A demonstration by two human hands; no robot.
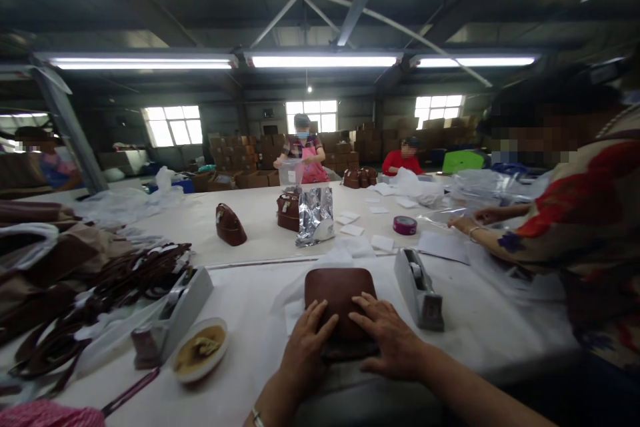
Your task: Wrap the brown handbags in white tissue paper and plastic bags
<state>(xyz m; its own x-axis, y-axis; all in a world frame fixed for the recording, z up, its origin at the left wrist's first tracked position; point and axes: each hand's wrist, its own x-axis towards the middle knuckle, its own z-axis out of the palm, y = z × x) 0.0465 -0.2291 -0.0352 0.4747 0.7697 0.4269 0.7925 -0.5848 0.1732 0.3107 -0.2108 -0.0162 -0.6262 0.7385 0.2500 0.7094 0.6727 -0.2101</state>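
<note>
A brown leather bag [342, 293] lies on the white table in front of me, with white paper beneath and behind it. My left hand [306, 345] rests on its left side, fingers spread. On the right side lies my right hand [387, 333], its fingers apart and their tips on the leather. Both hands touch the bag without gripping it. Its near edge is partly hidden between my hands. A grey tape dispenser [420, 290] stands just right of the bag.
Left are another tape dispenser [173, 320], a dish of brown paste [201, 350] and piled brown straps [125, 280]. Ahead stand brown bags [230, 224], silver foil [315, 213] and purple tape [405, 225]. A person's arms [493, 233] reach in at right.
</note>
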